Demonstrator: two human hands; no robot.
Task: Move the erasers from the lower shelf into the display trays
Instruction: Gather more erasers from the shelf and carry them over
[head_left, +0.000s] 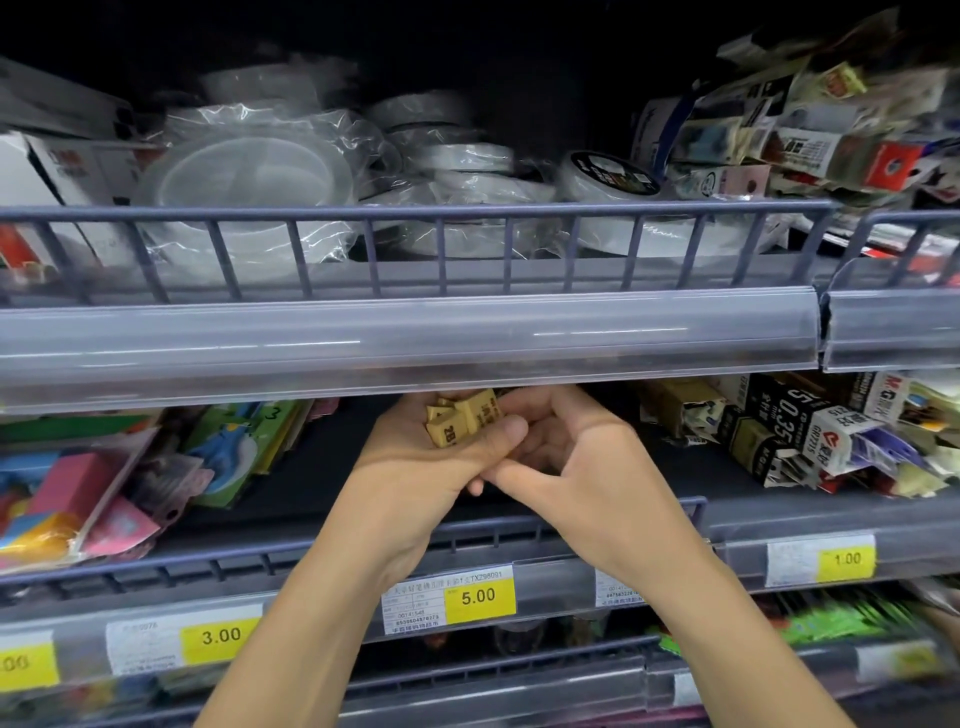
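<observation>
Two bare forearms, left hand (441, 457) and right hand (576, 467), no sleeves

A handful of small tan erasers (464, 417) is gripped in the left hand (431, 457), just under the clear front rail (405, 340) of the upper shelf. The right hand (576, 462) is pressed against the left, its fingers curled by the erasers. Both hands are held above the dark shelf floor (311, 467). Below the hands, a yellow price label (478, 596) marked 5.00 is seen; left of it, another label (221, 635) marked 3.00.
</observation>
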